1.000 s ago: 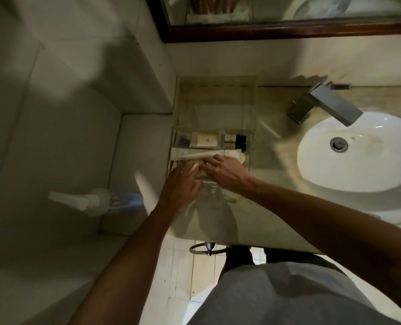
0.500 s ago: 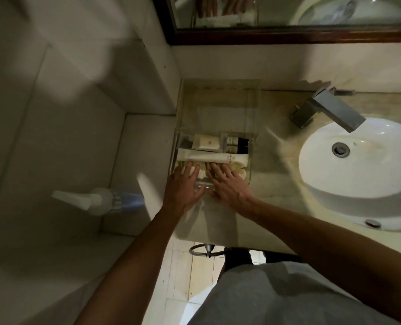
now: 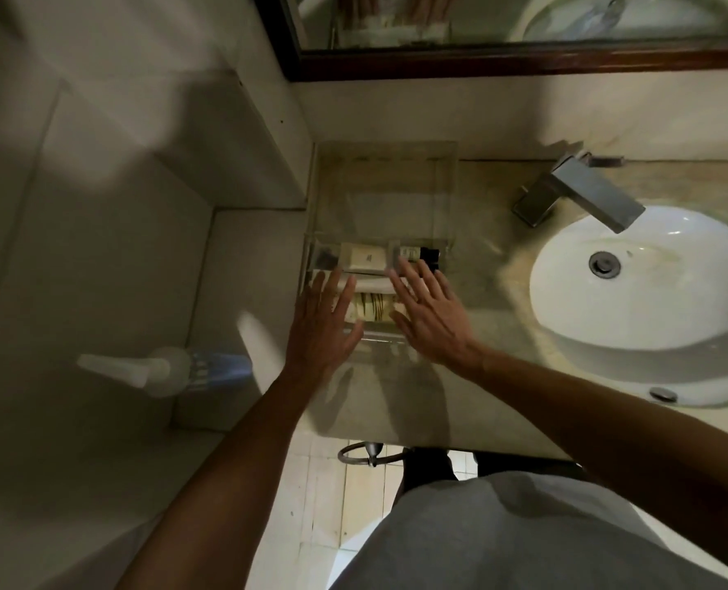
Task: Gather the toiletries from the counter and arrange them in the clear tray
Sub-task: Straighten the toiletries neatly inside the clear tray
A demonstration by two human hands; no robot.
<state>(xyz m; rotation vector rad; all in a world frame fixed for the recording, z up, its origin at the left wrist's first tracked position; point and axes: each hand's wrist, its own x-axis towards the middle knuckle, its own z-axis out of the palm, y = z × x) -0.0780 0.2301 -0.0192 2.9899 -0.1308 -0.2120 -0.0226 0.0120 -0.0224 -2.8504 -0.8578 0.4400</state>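
Observation:
A clear tray [image 3: 381, 187] stands on the counter against the wall, left of the sink. Inside its near part lie a cream soap box [image 3: 366, 257], small bottles with dark caps [image 3: 422, 254], a white tube [image 3: 375, 285] and a striped cream item [image 3: 371, 309]. My left hand [image 3: 322, 325] hovers flat over the tray's near left corner, fingers spread, holding nothing. Over the near right part my right hand [image 3: 432, 313] is likewise flat and empty, its fingers covering part of the tube.
A white round sink [image 3: 651, 300] with a square metal faucet [image 3: 583, 195] lies to the right. A spray bottle [image 3: 162, 368] stands on the lower ledge at left. A dark-framed mirror [image 3: 524, 61] hangs above. The counter's front edge runs just below my wrists.
Both hands have lifted off the items in the tray and spread flat, moving slightly apart. The white tube and striped item now show between them.

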